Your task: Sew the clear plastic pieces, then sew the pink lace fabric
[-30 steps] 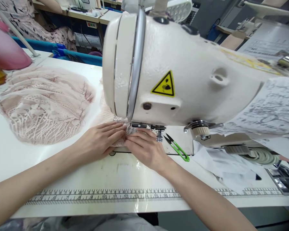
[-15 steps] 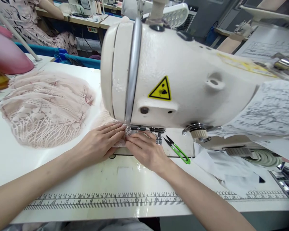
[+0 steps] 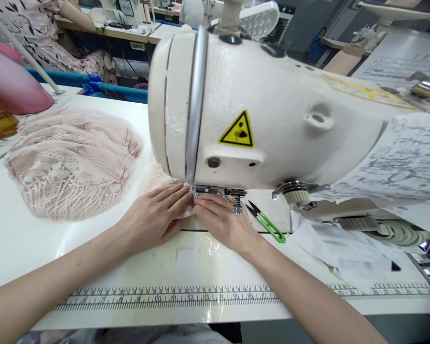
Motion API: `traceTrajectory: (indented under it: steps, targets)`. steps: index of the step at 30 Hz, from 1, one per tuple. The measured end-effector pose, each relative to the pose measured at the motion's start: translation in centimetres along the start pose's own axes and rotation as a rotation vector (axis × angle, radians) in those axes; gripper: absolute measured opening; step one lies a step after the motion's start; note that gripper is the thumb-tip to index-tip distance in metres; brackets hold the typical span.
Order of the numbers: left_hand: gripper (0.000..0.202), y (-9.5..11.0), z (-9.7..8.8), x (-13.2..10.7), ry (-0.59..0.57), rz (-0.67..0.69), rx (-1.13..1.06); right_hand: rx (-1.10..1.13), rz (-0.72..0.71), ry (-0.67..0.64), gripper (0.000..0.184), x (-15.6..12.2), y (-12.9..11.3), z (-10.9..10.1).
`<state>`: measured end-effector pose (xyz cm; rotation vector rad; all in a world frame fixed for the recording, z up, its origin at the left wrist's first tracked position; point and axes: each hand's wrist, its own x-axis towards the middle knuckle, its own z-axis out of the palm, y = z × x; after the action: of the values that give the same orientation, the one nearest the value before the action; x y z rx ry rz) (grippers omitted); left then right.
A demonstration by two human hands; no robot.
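Note:
A cream sewing machine head (image 3: 258, 110) fills the middle of the view. Under its front, my left hand (image 3: 154, 215) lies flat with fingers stretched out on a small piece of pink lace (image 3: 191, 193). My right hand (image 3: 224, 222) lies flat beside it, fingertips on the same lace just in front of the presser foot (image 3: 237, 203). The needle area is mostly hidden by the machine head. Both hands press the lace onto the white table (image 3: 186, 263).
A heap of pink lace fabric (image 3: 71, 162) lies at left. Green thread snips (image 3: 267, 222) rest right of the presser foot. White cloth (image 3: 337, 251) and printed paper sheets (image 3: 401, 162) sit at right. A ruler strip (image 3: 172, 296) runs along the front edge. Another person sits far left behind.
My view has shifted slightly. Both hands stay flat on the lace at the presser foot, with the fingertips edged a little closer to the machine.

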<state>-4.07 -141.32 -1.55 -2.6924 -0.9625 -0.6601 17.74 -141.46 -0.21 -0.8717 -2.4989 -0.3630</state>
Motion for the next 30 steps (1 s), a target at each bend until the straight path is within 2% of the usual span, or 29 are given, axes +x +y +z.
traceTrajectory:
  steps: [7,17,22,30]
  targets:
    - [0.041,0.26,0.07,0.13,-0.002,0.003,0.023,-0.064,0.010,-0.060,0.021,0.13,0.24,-0.63]
    - [0.038,0.29,0.15,0.40,0.016,0.006,0.022,-0.130,0.126,-0.067,0.013,0.04,0.32,-0.76]
    - [0.036,0.37,0.02,0.47,0.014,0.011,0.035,-0.108,0.148,-0.053,0.015,0.01,0.30,-0.92]
    - [0.030,0.18,0.21,-0.02,0.028,0.123,0.007,-0.104,0.122,-0.056,0.015,-0.18,0.19,-0.75]
